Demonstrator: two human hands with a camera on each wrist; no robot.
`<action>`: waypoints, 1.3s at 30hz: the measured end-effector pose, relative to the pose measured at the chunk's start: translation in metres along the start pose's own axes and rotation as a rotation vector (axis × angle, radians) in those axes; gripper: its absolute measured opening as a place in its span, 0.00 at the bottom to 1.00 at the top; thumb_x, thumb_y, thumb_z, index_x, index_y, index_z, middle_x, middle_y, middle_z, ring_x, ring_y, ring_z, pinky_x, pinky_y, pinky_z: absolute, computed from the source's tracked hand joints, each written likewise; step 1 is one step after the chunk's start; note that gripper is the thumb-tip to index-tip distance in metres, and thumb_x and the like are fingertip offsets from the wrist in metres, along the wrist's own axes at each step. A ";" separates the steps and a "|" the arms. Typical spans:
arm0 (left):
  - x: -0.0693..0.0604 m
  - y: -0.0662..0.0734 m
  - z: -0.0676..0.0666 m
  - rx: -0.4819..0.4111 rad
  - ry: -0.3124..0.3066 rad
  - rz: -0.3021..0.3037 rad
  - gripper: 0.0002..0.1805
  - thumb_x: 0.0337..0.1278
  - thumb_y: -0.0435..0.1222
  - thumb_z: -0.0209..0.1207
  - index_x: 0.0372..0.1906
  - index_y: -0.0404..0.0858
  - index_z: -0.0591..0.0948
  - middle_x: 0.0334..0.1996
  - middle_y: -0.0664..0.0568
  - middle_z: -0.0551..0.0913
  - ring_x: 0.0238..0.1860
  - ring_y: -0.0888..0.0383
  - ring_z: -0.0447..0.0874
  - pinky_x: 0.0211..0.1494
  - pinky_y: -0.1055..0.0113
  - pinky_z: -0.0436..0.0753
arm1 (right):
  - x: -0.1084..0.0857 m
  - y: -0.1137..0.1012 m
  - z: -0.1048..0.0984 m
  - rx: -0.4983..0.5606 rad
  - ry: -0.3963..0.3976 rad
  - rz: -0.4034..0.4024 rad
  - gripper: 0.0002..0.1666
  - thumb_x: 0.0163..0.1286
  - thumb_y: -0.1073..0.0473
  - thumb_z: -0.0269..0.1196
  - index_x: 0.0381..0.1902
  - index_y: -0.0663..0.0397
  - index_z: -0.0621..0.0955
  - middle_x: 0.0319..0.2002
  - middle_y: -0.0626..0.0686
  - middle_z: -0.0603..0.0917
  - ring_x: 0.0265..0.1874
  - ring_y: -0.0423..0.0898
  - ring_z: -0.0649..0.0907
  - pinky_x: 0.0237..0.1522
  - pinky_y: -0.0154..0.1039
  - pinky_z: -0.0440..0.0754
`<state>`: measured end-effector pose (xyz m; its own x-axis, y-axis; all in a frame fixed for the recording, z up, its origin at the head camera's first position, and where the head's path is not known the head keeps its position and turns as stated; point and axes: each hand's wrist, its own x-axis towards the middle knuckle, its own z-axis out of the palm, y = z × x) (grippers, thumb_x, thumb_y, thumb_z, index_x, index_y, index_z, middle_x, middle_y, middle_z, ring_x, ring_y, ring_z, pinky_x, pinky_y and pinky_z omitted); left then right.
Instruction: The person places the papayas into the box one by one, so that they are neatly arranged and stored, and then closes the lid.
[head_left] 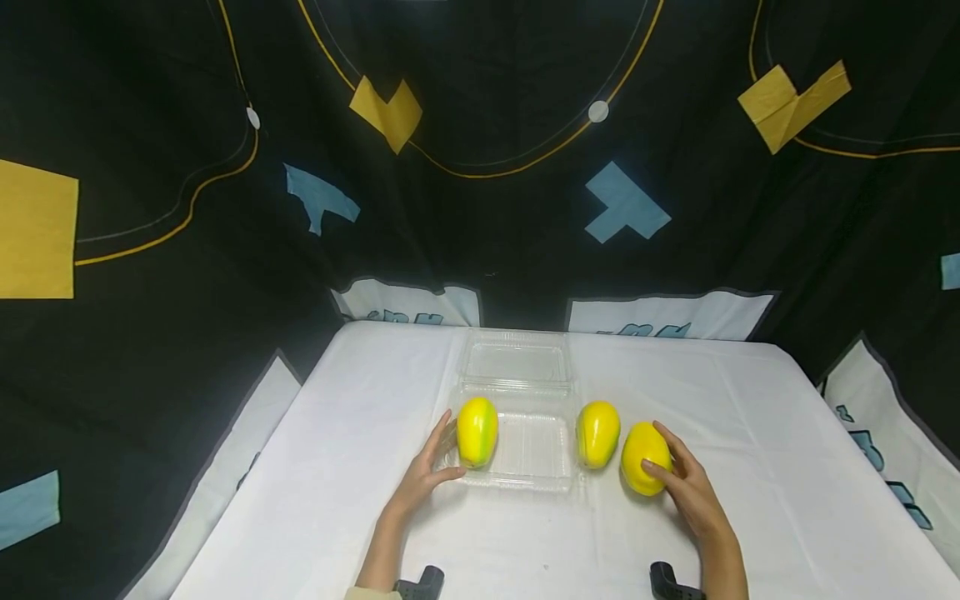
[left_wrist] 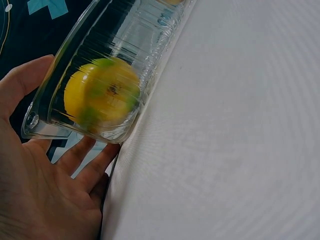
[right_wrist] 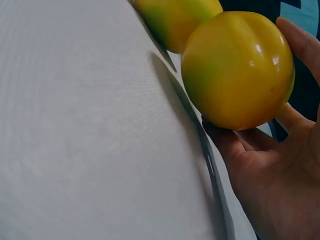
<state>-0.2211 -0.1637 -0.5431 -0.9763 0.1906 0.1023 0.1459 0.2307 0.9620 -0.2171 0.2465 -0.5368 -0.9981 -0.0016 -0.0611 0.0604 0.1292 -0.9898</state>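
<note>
- Clock positions are read from the head view, 12 o'clock pointing away from the person.
- Left hand: found at the 8 o'clock corner of the clear tray. Its grip is spread, thumb and fingers well apart, set about that corner; the left wrist view shows the thumb at the rim.
- The clear tray lies on the white-covered worktop; its hinged lid is folded back toward 12 o'clock.
- Left fruit: yellow with a green streak, lying inside the clear tray at the 9 o'clock side, long axis running roughly 12 to 6. The left wrist view shows one end of it through the transparent wall.
- Middle fruit: yellow with some green, outside the clear tray and just beside its 3 o'clock wall.
- Right fruit: yellow, at 4 o'clock from the middle fruit and just beside it; contact between the two cannot be confirmed.
- Right hand: at the 4 o'clock side of the right fruit. Its grip is closed round that fruit. Whether the fruit bears on the worktop cannot be told.
- Black curtain: stands beyond the worktop at 12 o'clock, carrying yellow patches and blue patches.
</note>
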 end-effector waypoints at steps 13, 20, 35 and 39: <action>-0.008 0.028 -0.002 0.008 -0.040 0.003 0.47 0.50 0.36 0.59 0.73 0.43 0.47 0.70 0.40 0.51 0.69 0.40 0.48 0.61 0.30 0.43 | -0.003 -0.013 0.001 -0.105 0.049 -0.080 0.45 0.60 0.55 0.65 0.71 0.45 0.57 0.71 0.55 0.51 0.68 0.60 0.54 0.64 0.62 0.53; -0.008 0.028 -0.001 0.007 -0.037 -0.005 0.47 0.50 0.36 0.60 0.73 0.44 0.47 0.70 0.41 0.52 0.70 0.41 0.46 0.61 0.30 0.42 | -0.007 -0.021 0.005 -0.124 0.047 -0.154 0.43 0.61 0.56 0.64 0.71 0.40 0.57 0.71 0.53 0.53 0.68 0.60 0.54 0.61 0.67 0.52; -0.005 0.021 -0.002 0.001 -0.045 0.013 0.47 0.50 0.35 0.59 0.73 0.43 0.47 0.70 0.40 0.52 0.68 0.38 0.49 0.60 0.29 0.44 | 0.018 -0.007 0.023 -0.078 -0.016 -0.373 0.43 0.59 0.48 0.65 0.70 0.35 0.60 0.69 0.45 0.59 0.64 0.47 0.65 0.54 0.37 0.74; 0.000 0.003 -0.001 -0.001 -0.020 0.012 0.47 0.48 0.36 0.61 0.73 0.48 0.49 0.70 0.44 0.53 0.69 0.40 0.49 0.59 0.28 0.43 | 0.004 -0.043 0.042 -0.024 -0.061 -0.367 0.43 0.61 0.61 0.64 0.71 0.41 0.58 0.70 0.51 0.57 0.64 0.54 0.63 0.51 0.29 0.74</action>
<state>-0.2205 -0.1638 -0.5402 -0.9712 0.2121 0.1084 0.1570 0.2275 0.9610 -0.2231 0.1990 -0.4999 -0.9508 -0.1111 0.2893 -0.3027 0.1319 -0.9439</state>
